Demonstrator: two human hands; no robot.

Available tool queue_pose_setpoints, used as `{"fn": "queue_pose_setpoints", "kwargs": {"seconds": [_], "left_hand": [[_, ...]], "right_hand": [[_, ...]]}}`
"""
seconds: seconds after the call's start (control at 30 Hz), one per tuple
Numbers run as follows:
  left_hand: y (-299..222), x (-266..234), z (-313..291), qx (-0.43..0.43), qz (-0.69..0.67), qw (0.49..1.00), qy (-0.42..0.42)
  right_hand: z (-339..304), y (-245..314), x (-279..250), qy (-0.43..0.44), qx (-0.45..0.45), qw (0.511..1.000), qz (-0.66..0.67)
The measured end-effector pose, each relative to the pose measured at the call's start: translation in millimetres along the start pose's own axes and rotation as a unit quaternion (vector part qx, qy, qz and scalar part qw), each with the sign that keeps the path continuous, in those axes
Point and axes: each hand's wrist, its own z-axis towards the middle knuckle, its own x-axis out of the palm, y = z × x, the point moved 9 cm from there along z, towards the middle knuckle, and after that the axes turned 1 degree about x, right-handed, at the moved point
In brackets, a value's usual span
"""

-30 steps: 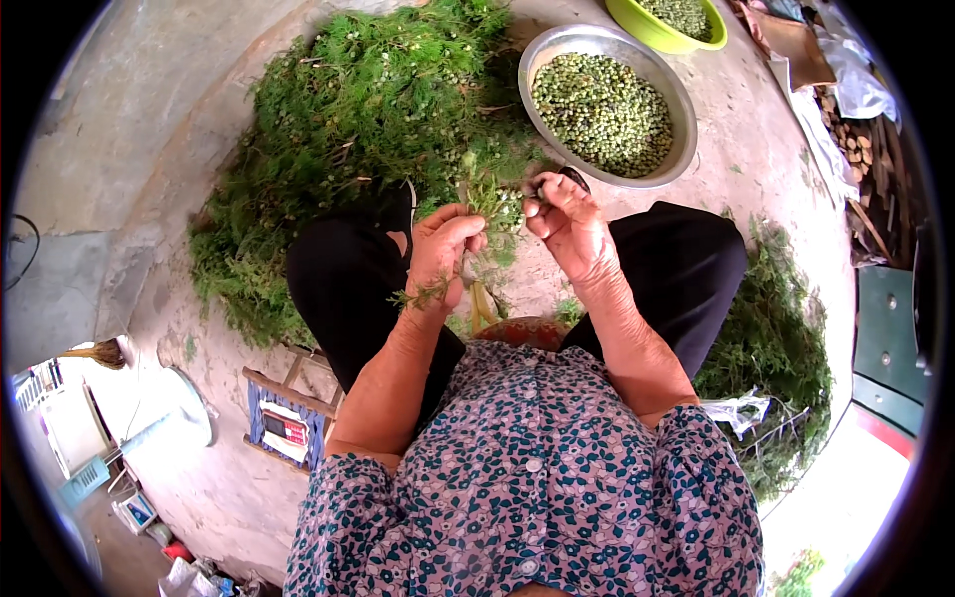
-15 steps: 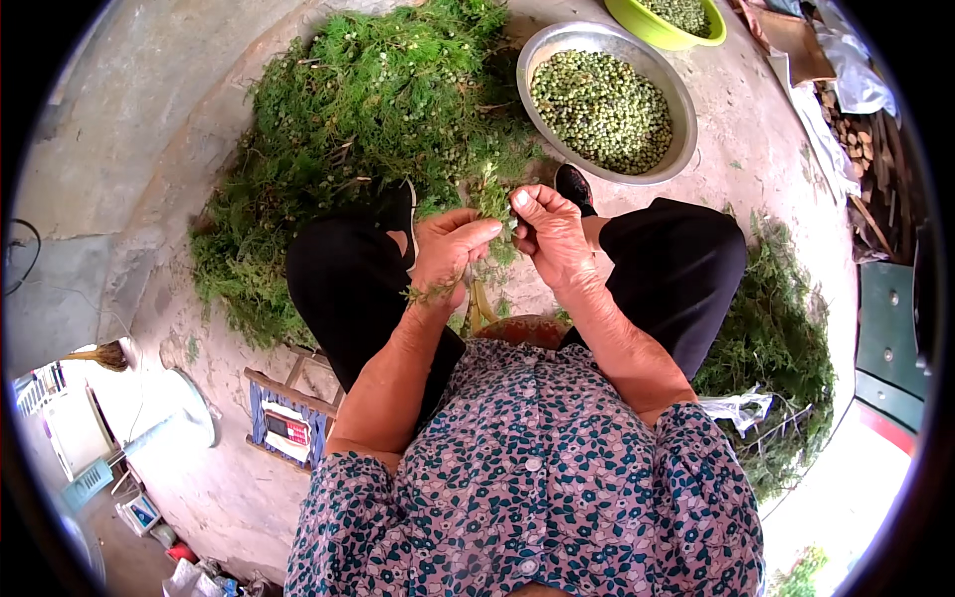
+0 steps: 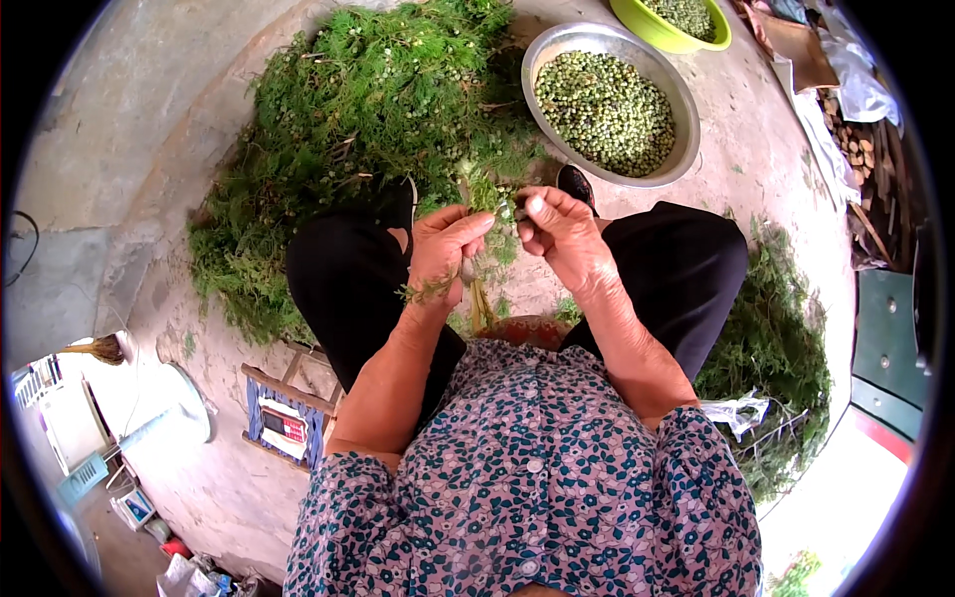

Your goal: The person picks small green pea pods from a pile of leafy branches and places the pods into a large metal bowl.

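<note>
My left hand is closed around a green conifer sprig. The leafy tip stands out past its thumb, and a thin piece trails by the wrist. Just to the right, my right hand has thumb and fingers pinched together, close to the sprig. Something small and dark shows at those fingertips, too small to name. Beyond both hands lies a big heap of green conifer branches. A metal basin at the far right holds many small round green cones.
Behind the basin stands a yellow-green tub with more green pieces. Another branch heap lies right of my knee, with clear plastic on it. A small wooden stool is at the left, a broom head farther left. Stacked wood lines the right.
My right hand has moved a little to the right, away from the sprig, opening a small gap between the hands. My left hand keeps its hold in nearly the same place.
</note>
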Motion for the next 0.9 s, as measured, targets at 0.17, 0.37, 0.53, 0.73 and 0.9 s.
{"fn": "queue_pose_setpoints", "kwargs": {"seconds": [0.17, 0.37, 0.53, 0.73, 0.9], "left_hand": [[0.7, 5.7, 0.2, -0.007, -0.003, 1.000, 0.008], [12.1, 9.3, 0.9, -0.065, -0.058, 0.995, 0.042], [10.0, 10.7, -6.7, -0.094, -0.098, 0.989, 0.056], [10.0, 16.6, -2.2, -0.053, -0.023, 0.993, 0.108], [14.8, 16.2, -3.5, -0.058, 0.044, 0.991, 0.113]], "right_hand": [[-1.6, -8.5, 8.0, 0.003, 0.004, 0.999, -0.048], [-1.5, -29.1, 9.7, 0.026, 0.079, 0.986, 0.144], [5.3, 6.2, -4.4, 0.015, 0.016, 0.987, 0.160], [6.5, 26.6, 1.5, 0.061, -0.034, 0.988, 0.135], [-1.4, 52.2, 20.4, 0.038, -0.121, 0.987, -0.102]]}}
